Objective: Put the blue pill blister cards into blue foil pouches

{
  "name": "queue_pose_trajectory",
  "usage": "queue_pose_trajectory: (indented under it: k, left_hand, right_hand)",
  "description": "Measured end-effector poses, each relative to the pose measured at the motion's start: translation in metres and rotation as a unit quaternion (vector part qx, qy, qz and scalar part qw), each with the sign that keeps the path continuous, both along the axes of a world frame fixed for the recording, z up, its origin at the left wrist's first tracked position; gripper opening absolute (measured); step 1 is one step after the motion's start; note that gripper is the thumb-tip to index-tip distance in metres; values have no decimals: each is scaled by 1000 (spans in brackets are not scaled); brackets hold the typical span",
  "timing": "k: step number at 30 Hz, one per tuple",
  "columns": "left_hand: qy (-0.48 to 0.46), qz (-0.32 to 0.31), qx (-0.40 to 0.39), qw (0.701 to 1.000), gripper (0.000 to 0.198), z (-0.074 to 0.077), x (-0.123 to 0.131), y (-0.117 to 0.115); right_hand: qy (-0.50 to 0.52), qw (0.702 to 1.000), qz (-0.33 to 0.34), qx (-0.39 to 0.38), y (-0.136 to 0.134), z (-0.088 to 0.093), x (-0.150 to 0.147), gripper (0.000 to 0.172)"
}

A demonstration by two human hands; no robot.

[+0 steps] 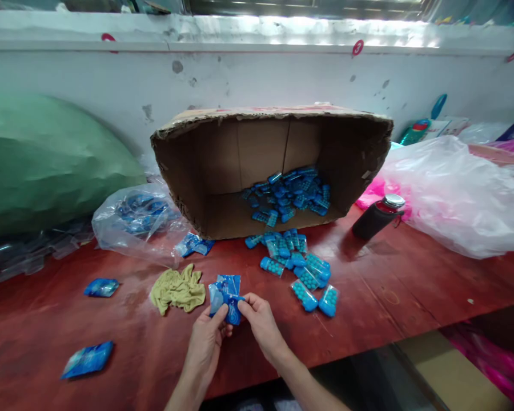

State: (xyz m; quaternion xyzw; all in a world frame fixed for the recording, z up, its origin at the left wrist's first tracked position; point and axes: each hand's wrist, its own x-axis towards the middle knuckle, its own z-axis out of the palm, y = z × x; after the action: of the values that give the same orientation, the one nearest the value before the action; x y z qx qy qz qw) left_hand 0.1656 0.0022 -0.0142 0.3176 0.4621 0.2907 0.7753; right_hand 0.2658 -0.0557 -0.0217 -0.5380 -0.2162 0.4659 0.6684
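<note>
Near the table's front edge, my left hand (208, 337) and my right hand (261, 321) both pinch blue printed plastic packets (227, 292). The thumbs press on their faces, and the packets overlap, so I cannot tell how many there are. A crumpled yellow-green cloth (178, 290) lies just left of the hands. Several clear bottles of blue beads (310, 273) with blue caps are scattered to the right. More such bottles (293, 191) are heaped inside a cardboard box (263, 154) tipped on its side, its opening facing me.
Blue packets (101, 287) lie on the red table (154, 365) at the left. Behind them are a clear bag (132, 211) of blue packets and a large green sack (47, 165). A dark-sleeved flask (377, 217) and white plastic bags (458, 194) stand at the right.
</note>
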Motion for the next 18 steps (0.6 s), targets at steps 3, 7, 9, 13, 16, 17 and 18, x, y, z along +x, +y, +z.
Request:
queue_pose_trajectory:
  k: [3,7,9,13,16,17,18]
  left_hand:
    - [35,36,17,999,30,-1,3,-2]
    - [67,55,60,994,30,-5,4,-7]
    - [83,57,81,992,29,-9,3,-9]
    - [110,37,101,988,31,-13,0,-8]
    - [124,21,128,984,29,-14,-1,-6]
    - [123,20,134,983,29,-14,0,-6]
    - [118,19,136,983,30,-14,0,-6]
  right_hand:
    - [-26,999,18,7,-1,2,-1,19]
    - [-58,998,24,-25,2,-6,-5,16]
    - [-66,997,13,-46,4,-11,-8,12]
    - [-103,993,0,-51,4,-12,-8,11]
    - [-170,984,6,-56,2,-9,-9,22]
    - [-188,981,7,-55,2,-8,-9,25]
    - [-195,979,11,-52,1,-7,-10,27]
